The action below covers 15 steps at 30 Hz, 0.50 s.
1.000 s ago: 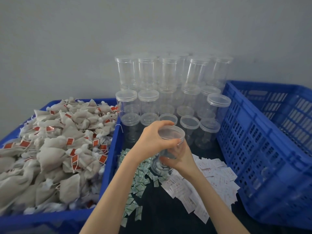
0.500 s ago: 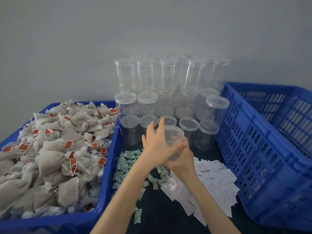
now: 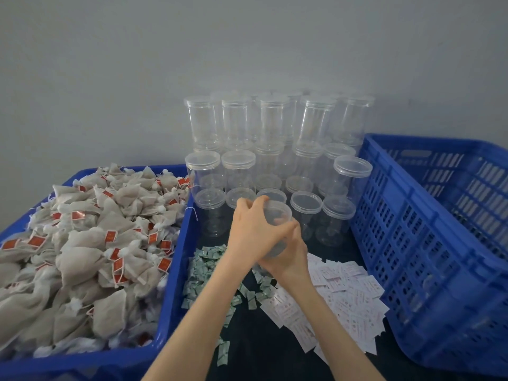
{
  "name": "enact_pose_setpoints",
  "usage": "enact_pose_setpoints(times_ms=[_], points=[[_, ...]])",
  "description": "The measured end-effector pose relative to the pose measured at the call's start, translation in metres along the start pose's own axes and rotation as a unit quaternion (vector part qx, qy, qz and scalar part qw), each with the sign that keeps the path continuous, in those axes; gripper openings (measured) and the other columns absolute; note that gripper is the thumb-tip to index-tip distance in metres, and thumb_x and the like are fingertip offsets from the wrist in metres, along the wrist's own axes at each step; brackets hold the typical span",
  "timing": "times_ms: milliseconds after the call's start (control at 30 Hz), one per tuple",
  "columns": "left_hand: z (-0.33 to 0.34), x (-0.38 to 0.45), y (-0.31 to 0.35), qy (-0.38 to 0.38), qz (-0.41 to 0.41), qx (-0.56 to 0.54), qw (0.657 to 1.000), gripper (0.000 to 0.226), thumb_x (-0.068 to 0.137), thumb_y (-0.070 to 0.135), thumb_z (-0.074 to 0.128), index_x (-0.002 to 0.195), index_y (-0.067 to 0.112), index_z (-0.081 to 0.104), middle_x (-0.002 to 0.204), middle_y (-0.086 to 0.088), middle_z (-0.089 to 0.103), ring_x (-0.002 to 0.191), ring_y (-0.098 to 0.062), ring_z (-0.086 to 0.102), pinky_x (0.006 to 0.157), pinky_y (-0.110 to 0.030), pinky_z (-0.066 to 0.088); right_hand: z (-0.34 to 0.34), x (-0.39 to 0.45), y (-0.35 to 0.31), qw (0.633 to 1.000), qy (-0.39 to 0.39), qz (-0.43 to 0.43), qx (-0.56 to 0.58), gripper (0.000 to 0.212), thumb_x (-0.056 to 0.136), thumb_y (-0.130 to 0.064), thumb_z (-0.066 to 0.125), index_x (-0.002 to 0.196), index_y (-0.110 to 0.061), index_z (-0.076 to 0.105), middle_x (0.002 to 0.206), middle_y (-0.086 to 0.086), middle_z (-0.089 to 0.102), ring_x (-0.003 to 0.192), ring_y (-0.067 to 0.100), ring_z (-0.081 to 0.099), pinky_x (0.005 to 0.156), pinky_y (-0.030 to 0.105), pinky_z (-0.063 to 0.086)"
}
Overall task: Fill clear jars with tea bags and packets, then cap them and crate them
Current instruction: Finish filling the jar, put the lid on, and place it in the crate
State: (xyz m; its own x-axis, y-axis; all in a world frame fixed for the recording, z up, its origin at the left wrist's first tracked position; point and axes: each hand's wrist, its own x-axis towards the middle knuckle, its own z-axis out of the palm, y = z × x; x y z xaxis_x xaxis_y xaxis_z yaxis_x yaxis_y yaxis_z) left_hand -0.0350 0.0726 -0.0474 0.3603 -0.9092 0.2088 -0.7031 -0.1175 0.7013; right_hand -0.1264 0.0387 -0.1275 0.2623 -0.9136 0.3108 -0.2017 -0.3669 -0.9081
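Dark tabletop (image 3: 264,353), both hands (image 3: 270,239) gripping jar (image 3: 277,215)

So background-wise it's mostly a plain grey wall (image 3: 110,64) filling the whole top half, matte and pretty evenly lit, just a bit darker toward the upper corners. Everything sits on a dark, nearly black tabletop (image 3: 261,353) that shows through the middle strip and runs down to the bottom edge; can't tell if it's cloth or a hard top. On the left there's a glossy blue plastic bin (image 3: 176,270) with solid smooth sides and a rounded rim, its near edge cutting across the bottom-left corner and its back touching the wall
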Motion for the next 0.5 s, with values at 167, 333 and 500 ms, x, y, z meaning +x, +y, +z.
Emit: enact_pose_setpoints(times_ms=[167,333,500], points=[[-0.033,0.003,-0.009,-0.260,0.072,-0.107,0.957,0.096,0.087,0.025,0.070,0.154,0.033,0.002,0.159,0.008,0.016,0.143,-0.011,0.022,0.116,-0.035,0.029,-0.009,0.000,0.005,0.998,0.019,-0.006,0.052,0.083,0.052,-0.039,0.084,0.125,-0.040,0.044,0.115,-0.017,0.065,0.105,-0.002,0.063,0.086,0.018,0.053],[-0.056,0.007,-0.015,-0.172,0.137,0.000,0.976,0.089,0.083,0.017,0.073,0.152,0.034,0.018,0.147,0.001,0.036,0.123,-0.008,0.045,0.095,-0.011,0.036,-0.018,0.001,0.008,0.997,-0.020,-0.003,0.078,0.082,0.054,-0.023,0.089,0.124,-0.033,0.046,0.115,-0.015,0.066,0.112,0.005,0.063,0.093,0.024,0.052],[-0.055,0.020,-0.014,-0.282,0.110,-0.034,0.952,0.100,0.078,0.036,0.077,0.152,0.041,0.010,0.157,0.015,0.013,0.139,-0.004,0.022,0.107,-0.022,0.026,-0.014,-0.004,0.004,0.994,-0.091,-0.012,0.063,0.086,0.051,-0.039,0.086,0.127,-0.034,0.045,0.115,-0.028,0.063,0.111,0.000,0.061,0.086,0.016,0.051]])
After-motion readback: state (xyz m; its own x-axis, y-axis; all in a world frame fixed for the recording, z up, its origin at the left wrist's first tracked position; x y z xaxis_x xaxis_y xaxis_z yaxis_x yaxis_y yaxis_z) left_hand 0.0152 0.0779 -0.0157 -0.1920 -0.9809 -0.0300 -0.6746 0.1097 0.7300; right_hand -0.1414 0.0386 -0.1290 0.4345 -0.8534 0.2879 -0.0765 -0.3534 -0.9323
